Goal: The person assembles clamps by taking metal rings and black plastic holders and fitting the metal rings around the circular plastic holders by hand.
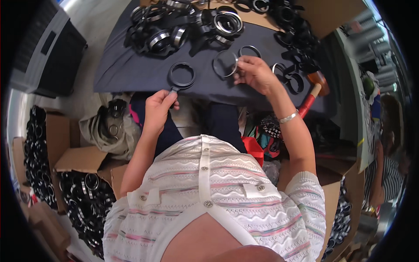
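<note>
- Dark cloth over the worktable, cardboard box of black rings low on the left. What's in the left hand?
- Black collar ring. Thumb and forefinger pinch its small tab at the near table edge; ring sits just beyond the fingertips, over the cloth.
- Right hand?
- Thin silver ring, gripped at its right rim, thumb against fingers. Tilted up, over the cloth. Can't tell if it touches.
- Nearby?
- Another thin ring just behind that hand. Mallet, orange head, red on the handle, right of the forearm. Heap of black-and-silver parts at the far left.
</note>
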Demonstrator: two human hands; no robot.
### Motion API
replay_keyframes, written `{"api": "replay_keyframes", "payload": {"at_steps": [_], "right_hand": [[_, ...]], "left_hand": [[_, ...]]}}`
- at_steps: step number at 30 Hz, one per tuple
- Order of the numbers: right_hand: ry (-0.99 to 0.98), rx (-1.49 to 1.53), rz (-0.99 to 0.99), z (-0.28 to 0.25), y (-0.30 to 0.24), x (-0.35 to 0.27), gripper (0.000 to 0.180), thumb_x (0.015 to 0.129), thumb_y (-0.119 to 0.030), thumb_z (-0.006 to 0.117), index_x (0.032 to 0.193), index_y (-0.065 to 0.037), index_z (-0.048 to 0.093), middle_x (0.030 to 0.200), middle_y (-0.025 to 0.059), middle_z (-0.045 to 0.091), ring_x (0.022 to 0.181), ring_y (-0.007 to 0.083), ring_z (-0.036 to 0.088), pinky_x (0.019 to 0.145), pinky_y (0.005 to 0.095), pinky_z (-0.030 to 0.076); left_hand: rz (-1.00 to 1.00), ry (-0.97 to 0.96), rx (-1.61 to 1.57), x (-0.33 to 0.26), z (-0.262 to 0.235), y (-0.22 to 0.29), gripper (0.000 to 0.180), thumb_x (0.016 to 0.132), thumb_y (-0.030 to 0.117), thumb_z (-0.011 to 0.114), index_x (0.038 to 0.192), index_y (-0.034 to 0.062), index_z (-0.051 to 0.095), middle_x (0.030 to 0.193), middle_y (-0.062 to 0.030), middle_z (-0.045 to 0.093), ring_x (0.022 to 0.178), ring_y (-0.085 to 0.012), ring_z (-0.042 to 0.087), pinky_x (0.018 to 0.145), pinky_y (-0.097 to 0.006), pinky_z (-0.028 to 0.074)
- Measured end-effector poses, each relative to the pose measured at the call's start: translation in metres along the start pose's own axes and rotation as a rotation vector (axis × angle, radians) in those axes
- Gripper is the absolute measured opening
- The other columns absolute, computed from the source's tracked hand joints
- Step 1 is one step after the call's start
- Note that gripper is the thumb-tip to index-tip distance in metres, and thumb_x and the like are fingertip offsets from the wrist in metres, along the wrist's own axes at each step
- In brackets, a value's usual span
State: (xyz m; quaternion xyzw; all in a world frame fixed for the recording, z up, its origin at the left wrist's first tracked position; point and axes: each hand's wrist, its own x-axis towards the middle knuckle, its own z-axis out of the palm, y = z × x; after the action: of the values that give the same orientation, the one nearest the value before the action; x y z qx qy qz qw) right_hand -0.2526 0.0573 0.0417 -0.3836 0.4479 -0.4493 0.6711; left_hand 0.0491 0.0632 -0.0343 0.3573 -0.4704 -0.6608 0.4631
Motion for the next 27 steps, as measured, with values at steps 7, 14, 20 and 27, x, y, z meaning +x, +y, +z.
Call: {"api": "replay_keyframes", "payload": {"at_steps": [7, 14, 20, 27], "right_hand": [[0.378, -0.408, 0.112, 0.007, -0.004, -0.005, 0.024, 0.090, -0.011, 0.054, 0.107, 0.006, 0.055, 0.078, 0.0067, 0.060, 0.072, 0.0151, 0.062, 0.064, 0.0291, 0.053], [0.317, -1.641, -0.401, 0.039, -0.014, -0.014, 0.057, 0.071, -0.018, 0.071, 0.122, -0.002, 0.051, 0.113, 0.0161, 0.055, 0.105, 0.0327, 0.052, 0.086, 0.0388, 0.046], [0.142, -1.717, -0.196, 0.050, -0.008, -0.005, 0.071, 0.069, -0.017, 0.072, 0.133, -0.008, 0.042, 0.123, 0.0143, 0.049, 0.114, 0.0325, 0.047, 0.093, 0.0396, 0.043], [-0.003, -1.639, -0.297, 0.049, -0.008, 0.007, 0.083, 0.063, -0.011, 0.073, 0.137, -0.010, 0.036, 0.123, 0.0141, 0.049, 0.110, 0.0333, 0.047, 0.093, 0.0385, 0.042]], "left_hand": [[0.025, -0.021, 0.046, -0.002, -0.004, -0.008, 0.021, 0.090, 0.019, 0.057, 0.079, 0.0017, 0.057, 0.073, -0.0027, 0.056, 0.067, -0.0104, 0.054, 0.063, -0.025, 0.046], [0.017, -0.062, 0.016, -0.002, -0.010, -0.004, 0.023, 0.091, 0.019, 0.056, 0.075, 0.0025, 0.054, 0.070, -0.0021, 0.055, 0.065, -0.0090, 0.052, 0.060, -0.024, 0.044], [-0.012, -0.093, 0.019, -0.005, -0.012, -0.005, 0.021, 0.091, 0.020, 0.055, 0.078, 0.0032, 0.054, 0.073, -0.0022, 0.055, 0.068, -0.0094, 0.052, 0.062, -0.024, 0.045], [-0.008, -0.105, -0.038, -0.004, -0.013, -0.008, 0.022, 0.091, 0.018, 0.055, 0.078, 0.0009, 0.056, 0.070, -0.0022, 0.056, 0.063, -0.0095, 0.053, 0.062, -0.023, 0.044]]}}
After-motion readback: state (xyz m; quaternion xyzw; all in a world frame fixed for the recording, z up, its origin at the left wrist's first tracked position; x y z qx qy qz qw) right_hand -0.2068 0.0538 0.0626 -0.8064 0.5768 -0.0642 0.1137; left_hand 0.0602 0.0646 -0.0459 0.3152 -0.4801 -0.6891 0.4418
